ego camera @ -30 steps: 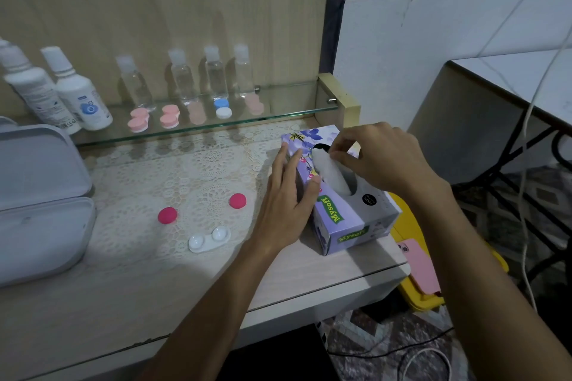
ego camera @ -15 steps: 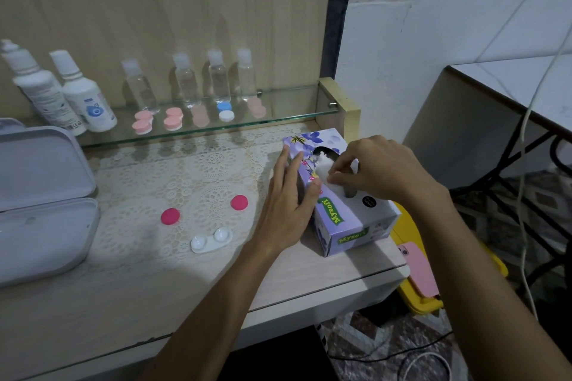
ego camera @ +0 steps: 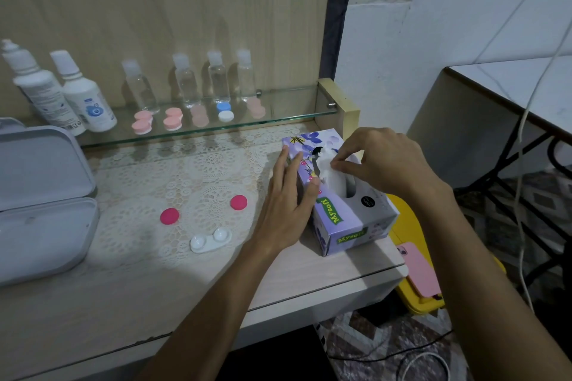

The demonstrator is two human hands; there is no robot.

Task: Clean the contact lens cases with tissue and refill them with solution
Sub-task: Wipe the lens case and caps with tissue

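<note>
Soft, near weightless, easily torn: tissue [ego camera: 332,175] best pinched at its raised tip and drawn straight up, gently. Pinched so already by right hand [ego camera: 380,164], thumb and fingertips closed on the white tuft standing out of the slot. Purple flowered tissue box [ego camera: 349,213], light and likely to lift, steadied by left hand [ego camera: 286,210], straight fingers flat against its side. Open white contact lens case [ego camera: 210,240] on the counter [ego camera: 123,303], near the left hand, two pink caps [ego camera: 169,216] lying apart beyond it.

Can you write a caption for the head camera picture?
Right hand pinches a tissue from the box; left hand steadies it.
</note>
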